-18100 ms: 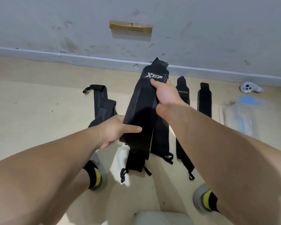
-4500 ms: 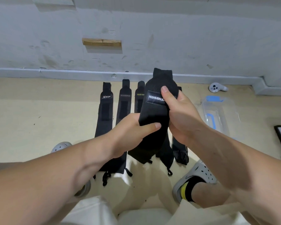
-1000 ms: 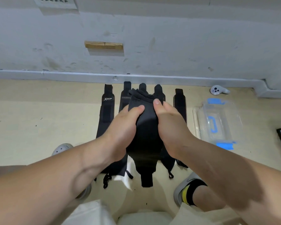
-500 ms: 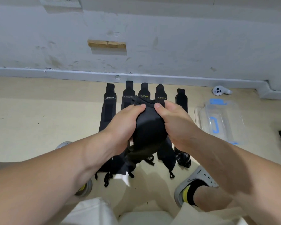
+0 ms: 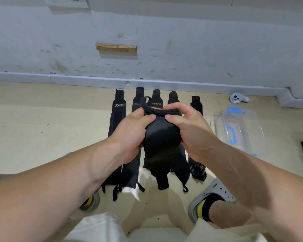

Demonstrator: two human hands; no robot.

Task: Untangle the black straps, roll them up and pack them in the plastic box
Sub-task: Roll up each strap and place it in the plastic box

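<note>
Above the floor, between both hands, sits one black strap, partly rolled into a smooth, rounded bundle. The top of the bundle shows a rough knitted edge and a thin cord loop. The loose tail hangs below the hands. The left hand grips the left side of the bundle and the right hand grips the right side. The fingers of both hands are curled round the fabric, with the thumb tips pressed on top and nearly meeting.

Five more black straps lie flat on the floor, side by side, running toward the wall. Readable labels, left to right:
- First strap: "XTEP" in white.
- Second strap: grey "BOKEE", cut off by the left hand.
- Third strap: "XUEYING" in yellow-green.

Any writing on the other two is hidden. The fifth strap ends in a striped weave at its near end. Thin loops trail from several near ends.

The box is clear plastic with rounded corners and blue fittings. It stands on the floor to the right of the row, apart from the held strap. A white controller lies beyond it by the skirting.
</note>
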